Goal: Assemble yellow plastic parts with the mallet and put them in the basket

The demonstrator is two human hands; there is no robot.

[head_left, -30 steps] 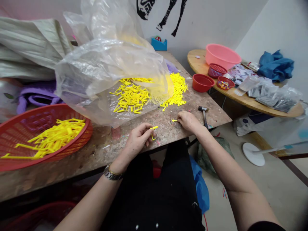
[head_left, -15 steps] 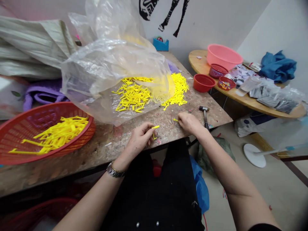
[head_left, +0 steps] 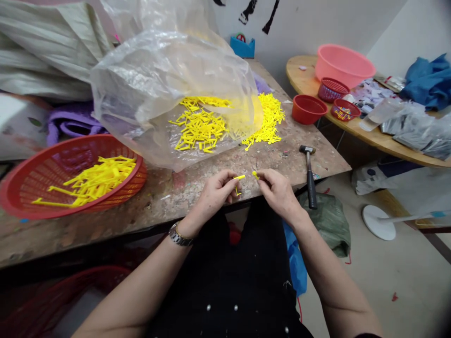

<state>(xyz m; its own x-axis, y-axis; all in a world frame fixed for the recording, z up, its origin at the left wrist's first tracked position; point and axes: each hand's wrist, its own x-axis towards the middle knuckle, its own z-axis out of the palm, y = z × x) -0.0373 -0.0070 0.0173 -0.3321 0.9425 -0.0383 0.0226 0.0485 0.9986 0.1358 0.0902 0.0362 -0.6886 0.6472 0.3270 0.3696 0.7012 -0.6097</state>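
Observation:
Near the table's front edge, my left hand (head_left: 219,190) is closed on a yellow plastic piece (head_left: 240,177) that sticks out to the right; a thin bent yellow end (head_left: 238,192) shows below the fingers. Facing it a short gap away, my right hand (head_left: 276,190) pinches a small yellow piece with a round end (head_left: 254,173). The two pieces are apart. Beyond the hands, angular yellow pieces (head_left: 202,129) spill from a clear plastic bag (head_left: 141,89). Beside them is a pile of thin yellow pieces with round ends (head_left: 269,117).
A red basket (head_left: 17,188) with long yellow pieces stands at the left. On the right a hammer (head_left: 310,180) lies with its handle over the table edge. A red bowl (head_left: 309,110) and a round wooden table (head_left: 299,70) with a pink basin (head_left: 345,65) are farther back.
My right hand has come in toward my left hand, bringing its small yellow piece close to the one in my left. The view has shifted slightly downward.

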